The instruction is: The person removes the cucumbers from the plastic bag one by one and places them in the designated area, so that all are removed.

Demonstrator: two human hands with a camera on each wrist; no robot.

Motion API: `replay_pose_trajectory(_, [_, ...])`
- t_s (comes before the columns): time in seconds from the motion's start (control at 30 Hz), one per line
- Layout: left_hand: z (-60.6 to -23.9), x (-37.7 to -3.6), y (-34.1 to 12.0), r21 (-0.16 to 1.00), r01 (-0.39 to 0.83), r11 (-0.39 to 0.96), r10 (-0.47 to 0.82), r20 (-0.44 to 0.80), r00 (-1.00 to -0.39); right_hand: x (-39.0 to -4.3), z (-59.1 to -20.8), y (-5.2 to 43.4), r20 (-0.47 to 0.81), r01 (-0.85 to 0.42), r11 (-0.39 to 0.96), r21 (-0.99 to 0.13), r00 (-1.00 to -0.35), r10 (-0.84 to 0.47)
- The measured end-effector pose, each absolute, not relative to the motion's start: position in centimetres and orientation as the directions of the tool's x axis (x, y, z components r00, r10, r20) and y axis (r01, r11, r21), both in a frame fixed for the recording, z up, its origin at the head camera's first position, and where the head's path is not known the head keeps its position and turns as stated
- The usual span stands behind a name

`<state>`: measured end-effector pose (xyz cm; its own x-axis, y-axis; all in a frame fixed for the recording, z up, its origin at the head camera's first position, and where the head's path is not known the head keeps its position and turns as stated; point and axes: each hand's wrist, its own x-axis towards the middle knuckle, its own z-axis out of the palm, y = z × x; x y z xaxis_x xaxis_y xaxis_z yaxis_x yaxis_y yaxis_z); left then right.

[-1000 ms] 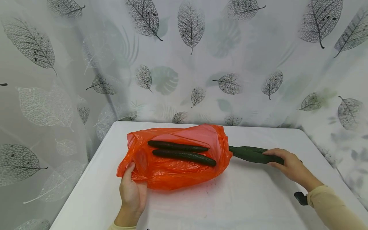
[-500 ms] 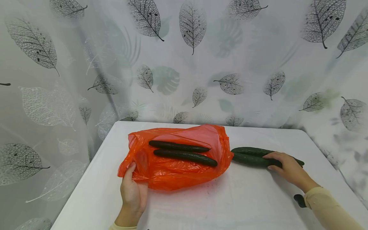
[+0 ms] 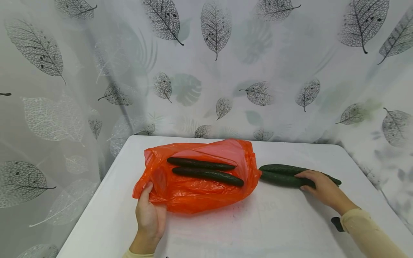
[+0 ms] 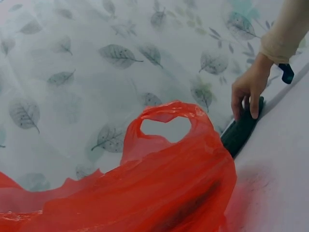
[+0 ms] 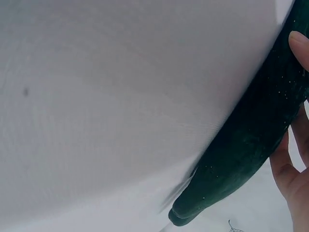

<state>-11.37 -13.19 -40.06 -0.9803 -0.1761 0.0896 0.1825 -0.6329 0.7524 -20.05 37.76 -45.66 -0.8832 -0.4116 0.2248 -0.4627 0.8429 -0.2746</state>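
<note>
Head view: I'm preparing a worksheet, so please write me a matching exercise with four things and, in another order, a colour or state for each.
1. bag
2. left hand
3. right hand
4. table

A. holding a cucumber beside the bag
B. white
C. gripping the bag's edge
D. orange-red

Pairs: 1-D, 2-C, 3-A, 4-B

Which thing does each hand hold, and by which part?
The left hand holds the red bag by its near left corner; the right hand, the nearer loose cucumber toward its right end.
</note>
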Motion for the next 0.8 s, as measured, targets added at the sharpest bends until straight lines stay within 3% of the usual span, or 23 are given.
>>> replay_pose_trajectory(0.33, [-39.9,-11.3,-13.3,0.768,0.174,-0.617,-0.169,0.087,-0.982,-19.9,-44.9,37.4,0.136,-0.401,0.870,-0.287,-0.916,-0.377])
replay_pose_trajectory(0.5, [-39.8,-11.3,-13.3,0.769,0.168,-0.616,-0.169,0.079,-0.982,-20.0,-44.2,36.2,0.121,-0.365,0.865,-0.345,-0.931,-0.344])
replay_pose_trajectory(0.8, [-40.0,-11.3,-13.3,0.764,0.178,-0.620,-0.168,0.092,-0.981,-20.2,-41.0,31.6,0.253,-0.370,0.855,-0.363,-0.922,-0.292])
